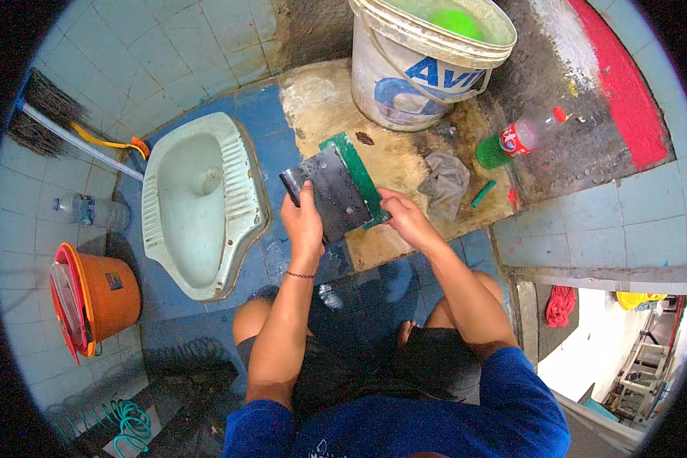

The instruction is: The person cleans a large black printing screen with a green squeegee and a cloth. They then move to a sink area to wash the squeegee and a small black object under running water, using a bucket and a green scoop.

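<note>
Both forearms are extended upward from the lower frame edge. The left hand (304,223) is closed in a grip at centre frame. The right hand (406,219) is curled just beside it.

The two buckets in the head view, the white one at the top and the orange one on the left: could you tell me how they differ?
The white bucket stands upright on the raised ledge beyond the hands and holds greenish liquid with a green thing in it. The orange bucket is smaller in view, seems to lie tipped on its side on the tiled floor, and its contents cannot be made out. The white bucket is grimy; the orange bucket looks cleaner. Both are round buckets, and neither hand touches them.
</note>
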A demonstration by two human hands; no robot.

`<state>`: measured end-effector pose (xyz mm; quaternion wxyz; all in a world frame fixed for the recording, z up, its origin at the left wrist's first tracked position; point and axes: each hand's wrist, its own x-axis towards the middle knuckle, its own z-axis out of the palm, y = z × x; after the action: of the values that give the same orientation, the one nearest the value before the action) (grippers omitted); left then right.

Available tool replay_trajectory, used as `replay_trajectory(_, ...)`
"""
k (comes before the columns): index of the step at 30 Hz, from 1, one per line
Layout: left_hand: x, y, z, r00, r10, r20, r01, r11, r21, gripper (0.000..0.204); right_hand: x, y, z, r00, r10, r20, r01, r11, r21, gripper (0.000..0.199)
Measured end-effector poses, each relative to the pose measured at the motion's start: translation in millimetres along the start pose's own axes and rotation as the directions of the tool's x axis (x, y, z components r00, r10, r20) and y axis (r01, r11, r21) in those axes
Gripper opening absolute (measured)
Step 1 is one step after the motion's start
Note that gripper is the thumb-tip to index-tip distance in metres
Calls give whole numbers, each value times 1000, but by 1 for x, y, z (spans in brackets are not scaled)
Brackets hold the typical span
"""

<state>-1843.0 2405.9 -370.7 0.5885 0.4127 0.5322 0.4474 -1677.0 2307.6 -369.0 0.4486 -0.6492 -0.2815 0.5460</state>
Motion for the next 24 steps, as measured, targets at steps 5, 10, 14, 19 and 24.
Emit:
replay_trajectory(5, 10, -9, -10, 999, 18, 32, -18, 1000, -11, 28, 7, 19, -1, 965, -148, 218, 99, 970, 220, 49)
replay_trajectory(10, 8, -5, -8, 1000, 8, 20, -9, 998, 61, 28, 3, 16, -6, 956, -145, 255, 41, 926, 375, 48)
replay_trajectory(14, 6, -7, -4, 997, 72, 25, -73, 997, 30, 28, 2, -1, 2, 997, 41, 71, -55, 975, 217, 48)
replay_trajectory(19, 8, -5, -5, 999, 38, 32, -40, 996, 82, 33, 13, 22, -6, 983, -62, 171, 17, 967, 254, 50)
replay_trajectory(24, 9, -8, -8, 997, -38, 60, 42, 998, -54, 27, 4, 11, -10, 888, -182, 422, 30, 939, 342, 56)
